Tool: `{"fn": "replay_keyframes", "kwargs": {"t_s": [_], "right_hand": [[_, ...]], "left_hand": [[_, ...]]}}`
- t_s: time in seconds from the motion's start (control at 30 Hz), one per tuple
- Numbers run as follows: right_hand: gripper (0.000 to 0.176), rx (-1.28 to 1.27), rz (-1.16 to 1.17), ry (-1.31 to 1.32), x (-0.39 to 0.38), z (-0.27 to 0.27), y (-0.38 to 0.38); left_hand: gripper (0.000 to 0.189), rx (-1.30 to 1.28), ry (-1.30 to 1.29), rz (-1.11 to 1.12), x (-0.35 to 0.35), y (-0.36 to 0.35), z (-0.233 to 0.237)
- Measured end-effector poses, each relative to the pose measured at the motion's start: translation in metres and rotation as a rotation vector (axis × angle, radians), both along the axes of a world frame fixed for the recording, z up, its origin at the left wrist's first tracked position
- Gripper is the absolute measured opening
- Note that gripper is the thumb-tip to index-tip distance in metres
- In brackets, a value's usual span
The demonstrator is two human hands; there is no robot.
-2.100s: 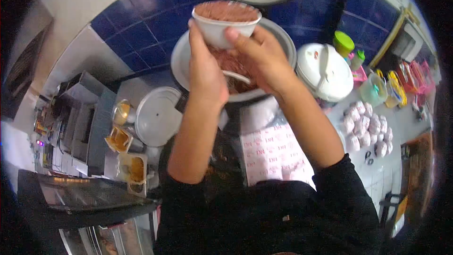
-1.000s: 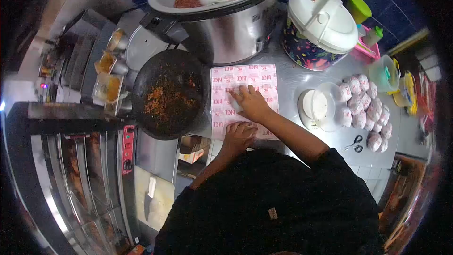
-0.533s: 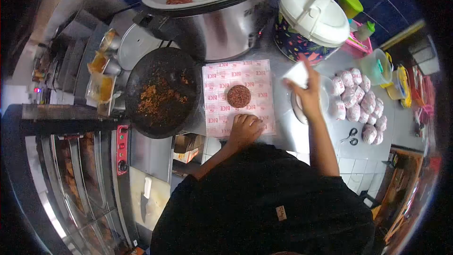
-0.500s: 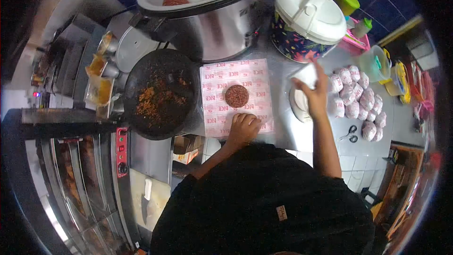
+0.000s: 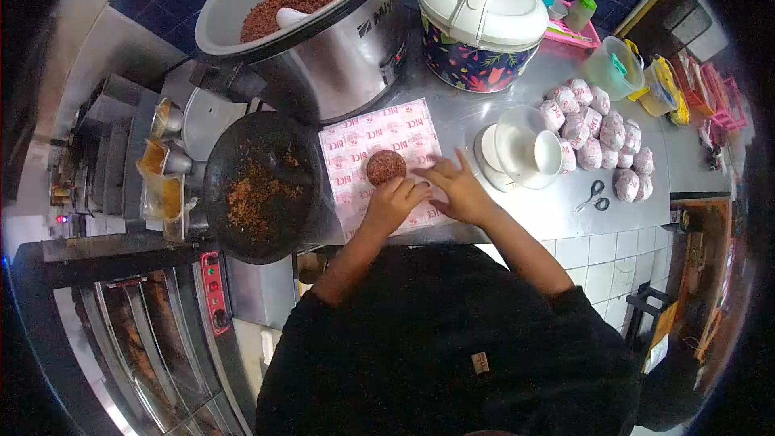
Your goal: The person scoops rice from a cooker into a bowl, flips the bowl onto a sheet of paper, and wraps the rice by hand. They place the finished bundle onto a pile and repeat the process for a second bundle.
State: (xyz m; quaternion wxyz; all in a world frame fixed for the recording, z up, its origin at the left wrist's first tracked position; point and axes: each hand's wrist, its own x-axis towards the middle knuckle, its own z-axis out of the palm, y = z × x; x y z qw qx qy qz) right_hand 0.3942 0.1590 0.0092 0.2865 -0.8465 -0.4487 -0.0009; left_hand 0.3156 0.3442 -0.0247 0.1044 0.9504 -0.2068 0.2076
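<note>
A round patty of reddish-brown rice (image 5: pixel 386 167) lies on a stack of pink-and-white printed wrapping paper (image 5: pixel 355 141). Against the near side of the patty is my left hand (image 5: pixel 393 203), its fingers bent and held together over the paper; whatever is under the fingertips is hidden. My right hand (image 5: pixel 462 192) is just to the right, low over the paper's edge, with thumb and fingers apart and nothing in it. Beyond it, a white cup-like piece (image 5: pixel 547 153) rests with a clear round dish (image 5: pixel 525 123) and white round pieces (image 5: pixel 494 152).
A big cooker (image 5: pixel 331 69) full of reddish rice stands behind, beside a flowered container (image 5: pixel 476 64). To the left is a dark stone dish (image 5: pixel 274 133) of brown crumbly filling. Several wrapped balls (image 5: pixel 591 153) and black scissors (image 5: pixel 597 194) lie right.
My right hand has let go of the white cup-like piece and moved left to the paper. My left hand has come up against the patty. The view has shifted and tilted.
</note>
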Motion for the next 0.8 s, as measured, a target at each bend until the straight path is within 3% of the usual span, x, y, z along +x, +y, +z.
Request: {"fn": "replay_keyframes", "kwargs": {"t_s": [0.07,0.1,0.17,0.2,0.3,0.37,0.5,0.57,0.6,0.63,0.67,0.7,0.77,0.8], "right_hand": [[0.030,-0.260,0.106,0.040,0.010,-0.027,0.013],[0.030,-0.258,0.116,0.035,0.012,-0.033,0.014],[0.012,-0.050,0.166,0.123,0.020,-0.040,0.007],[0.012,-0.037,0.231,0.254,0.025,-0.035,0.001],[0.011,0.075,0.281,0.245,0.019,-0.040,-0.009],[0.011,0.097,0.283,0.338,0.013,-0.041,-0.015],[0.016,0.022,0.348,0.466,0.001,-0.030,-0.024],[0.018,0.107,0.250,0.722,-0.009,-0.022,-0.028],[0.018,0.166,0.215,0.712,-0.014,-0.032,-0.029],[0.018,0.158,0.223,0.718,-0.017,-0.040,-0.027],[0.019,0.262,0.051,0.898,-0.022,-0.049,-0.023],[0.021,0.365,-0.128,1.071,-0.026,-0.057,-0.017],[0.025,0.439,-0.218,0.971,-0.028,-0.074,-0.004],[0.025,0.386,-0.330,0.876,-0.029,-0.085,-0.002]], "left_hand": [[0.021,-0.041,0.110,0.042,-0.008,0.009,0.009],[0.021,-0.040,0.107,0.053,-0.015,0.018,0.007],[0.019,0.026,0.081,0.123,-0.037,0.044,-0.005],[0.019,0.026,0.080,0.139,-0.052,0.057,-0.011],[0.018,-0.188,0.213,0.138,-0.076,0.078,-0.022],[0.013,-0.465,0.258,0.156,-0.083,0.079,-0.025],[0.013,-0.562,0.463,0.155,-0.106,0.080,-0.018],[0.012,-0.792,0.518,0.162,-0.119,0.079,-0.016],[0.012,-0.800,0.519,0.173,-0.122,0.078,-0.022],[0.011,-0.890,0.443,0.326,-0.123,0.077,-0.033],[0.010,-0.974,0.364,0.481,-0.124,0.075,-0.042],[0.010,-0.977,0.364,0.491,-0.119,0.069,-0.046],[0.009,-1.310,0.281,0.665,-0.097,0.056,-0.054],[0.012,-1.030,0.046,0.576,-0.085,0.054,-0.053]]}}
